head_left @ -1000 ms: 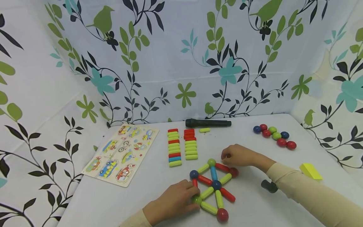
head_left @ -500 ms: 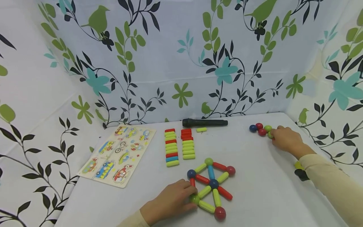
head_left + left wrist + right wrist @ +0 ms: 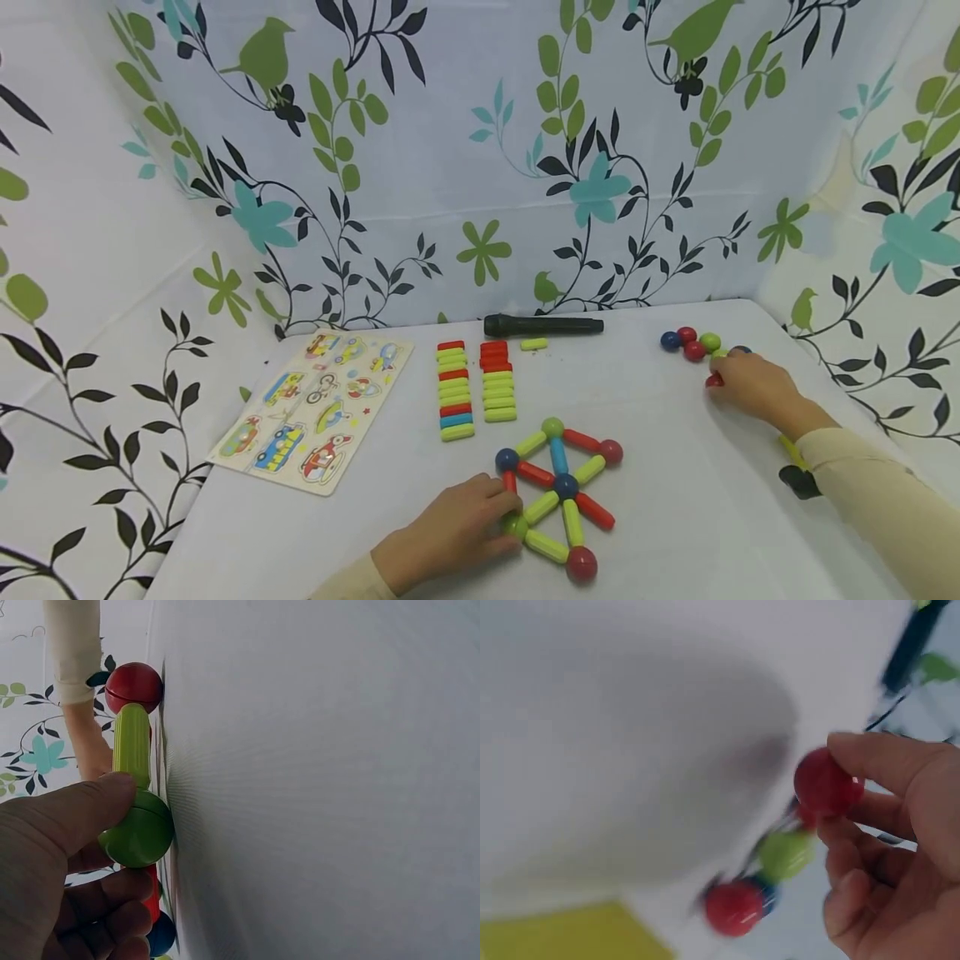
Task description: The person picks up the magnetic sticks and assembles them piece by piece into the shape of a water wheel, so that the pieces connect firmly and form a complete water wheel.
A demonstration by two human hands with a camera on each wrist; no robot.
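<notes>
- Your right hand (image 3: 750, 387) pinches a red ball (image 3: 823, 782) beside the ball cluster (image 3: 693, 342); lift it clear.
- Your left hand (image 3: 457, 527) grips the green ball (image 3: 139, 831) of the rod figure (image 3: 558, 492); hold steady.

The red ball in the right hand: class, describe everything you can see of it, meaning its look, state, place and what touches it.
The red ball is a small, smooth, glossy sphere that looks like plastic, plain red with no markings visible. The right hand pinches it between curled fingertips, which cover part of it. From the head view it sits at the table's right side, just in front of the loose cluster of balls, red, green and blue. Whether it rests on the white table or is lifted clear cannot be told; the wrist view is blurred.
</notes>
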